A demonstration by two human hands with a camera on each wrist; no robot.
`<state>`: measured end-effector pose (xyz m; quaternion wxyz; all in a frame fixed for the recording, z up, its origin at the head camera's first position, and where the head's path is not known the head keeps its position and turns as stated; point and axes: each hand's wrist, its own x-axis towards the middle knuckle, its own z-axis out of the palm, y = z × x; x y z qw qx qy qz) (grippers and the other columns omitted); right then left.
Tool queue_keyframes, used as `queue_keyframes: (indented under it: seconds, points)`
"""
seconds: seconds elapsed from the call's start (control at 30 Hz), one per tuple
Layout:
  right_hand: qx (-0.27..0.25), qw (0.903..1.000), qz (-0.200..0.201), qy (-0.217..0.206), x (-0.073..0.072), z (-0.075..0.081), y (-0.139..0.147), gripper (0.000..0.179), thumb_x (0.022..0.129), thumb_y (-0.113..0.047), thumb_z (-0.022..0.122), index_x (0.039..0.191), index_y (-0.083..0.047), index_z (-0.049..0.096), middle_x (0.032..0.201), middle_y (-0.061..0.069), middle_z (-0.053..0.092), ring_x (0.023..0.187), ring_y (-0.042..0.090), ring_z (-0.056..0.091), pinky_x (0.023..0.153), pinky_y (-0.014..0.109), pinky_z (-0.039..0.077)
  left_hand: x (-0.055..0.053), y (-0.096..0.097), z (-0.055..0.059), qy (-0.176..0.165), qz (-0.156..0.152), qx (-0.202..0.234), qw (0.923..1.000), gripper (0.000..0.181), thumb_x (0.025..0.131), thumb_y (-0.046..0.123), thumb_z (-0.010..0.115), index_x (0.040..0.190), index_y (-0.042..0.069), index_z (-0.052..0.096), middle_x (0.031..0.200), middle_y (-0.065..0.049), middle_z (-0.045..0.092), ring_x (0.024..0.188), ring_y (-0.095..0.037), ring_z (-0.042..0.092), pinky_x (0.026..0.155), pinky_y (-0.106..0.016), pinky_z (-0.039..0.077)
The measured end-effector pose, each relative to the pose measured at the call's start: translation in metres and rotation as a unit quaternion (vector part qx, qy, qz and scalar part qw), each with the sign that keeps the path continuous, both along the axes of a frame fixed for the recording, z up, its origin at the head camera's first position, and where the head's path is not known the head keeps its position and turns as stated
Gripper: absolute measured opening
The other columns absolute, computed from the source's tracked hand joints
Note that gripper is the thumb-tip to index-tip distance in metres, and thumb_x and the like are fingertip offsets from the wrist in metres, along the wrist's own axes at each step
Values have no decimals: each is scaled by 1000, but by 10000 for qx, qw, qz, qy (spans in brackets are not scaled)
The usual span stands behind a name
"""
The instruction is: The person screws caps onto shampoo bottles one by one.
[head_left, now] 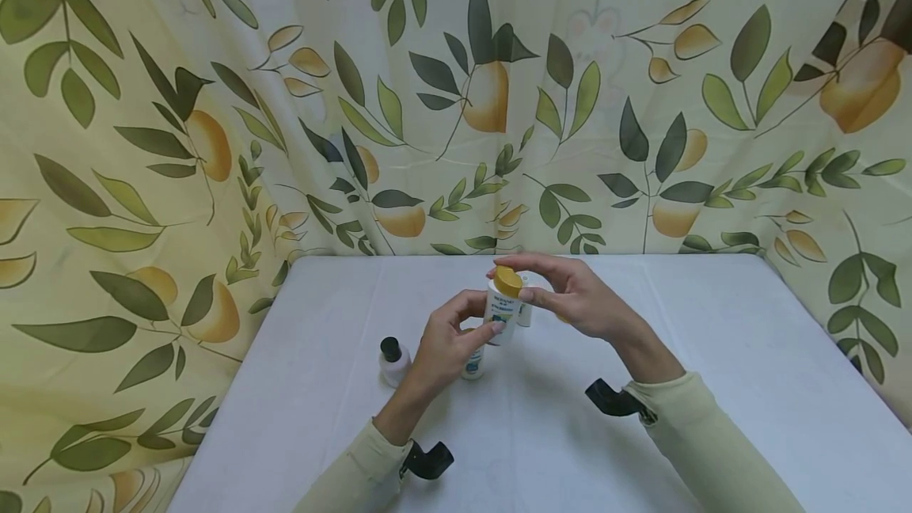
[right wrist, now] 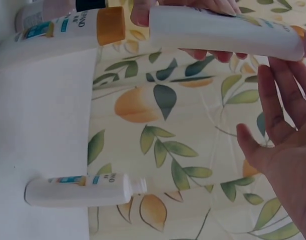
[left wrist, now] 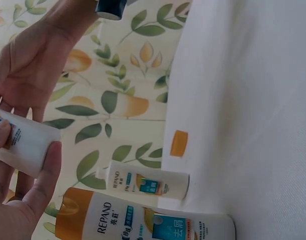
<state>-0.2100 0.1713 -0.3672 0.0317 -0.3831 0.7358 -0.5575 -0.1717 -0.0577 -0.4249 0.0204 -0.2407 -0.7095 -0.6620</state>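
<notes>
Up off the table, a white shampoo bottle (head_left: 502,313) with printed labels leans slightly. My left hand (head_left: 449,343) grips its body between thumb and fingers. At the top, the thumb and fingers of my right hand (head_left: 587,299) pinch its orange cap (head_left: 507,282). The bottle's smooth white side (right wrist: 223,32) shows in the right wrist view. Below my left hand stands another white bottle (left wrist: 147,220) with an orange cap. A smaller white bottle (right wrist: 77,192) stands farther back with its neck bare. Near it lies a loose orange cap (left wrist: 179,143).
A pale pinkish bottle with a black cap (head_left: 394,362) stands left of my left hand. All the bottles are on a white-covered table (head_left: 342,434). Behind it hangs a curtain (head_left: 456,101) patterned with leaves and fruit.
</notes>
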Motion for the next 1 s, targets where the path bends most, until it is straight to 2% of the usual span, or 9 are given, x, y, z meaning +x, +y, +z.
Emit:
queue_keyframes:
  seconds: [0.27, 0.4, 1.0]
  points:
    - [8, 9990, -427, 105, 2, 3, -4, 39, 95, -3, 70, 132, -8, 64, 133, 9, 65, 135, 15, 50, 119, 69, 20, 1, 0, -1, 37, 16, 84, 10000, 34, 93, 5, 73, 125, 10, 64, 119, -7, 65, 112, -24, 63, 87, -33, 61]
    - [51, 9981, -606, 102, 4, 4, -5, 39, 92, -5, 74, 130, -9, 65, 130, 7, 66, 134, 15, 50, 119, 69, 20, 2, 0, -1, 29, 70, 83, 9999, 34, 92, 6, 74, 125, 11, 65, 119, -6, 65, 113, -24, 63, 88, -33, 61]
    - [-122, 9949, -1001, -79, 7, 5, -8, 39, 85, -4, 81, 122, -6, 66, 122, 9, 68, 129, 19, 54, 117, 63, 29, 4, 3, 0, -37, 261, 27, 9996, 35, 93, 8, 74, 126, 11, 65, 121, -5, 66, 117, -23, 63, 89, -31, 60]
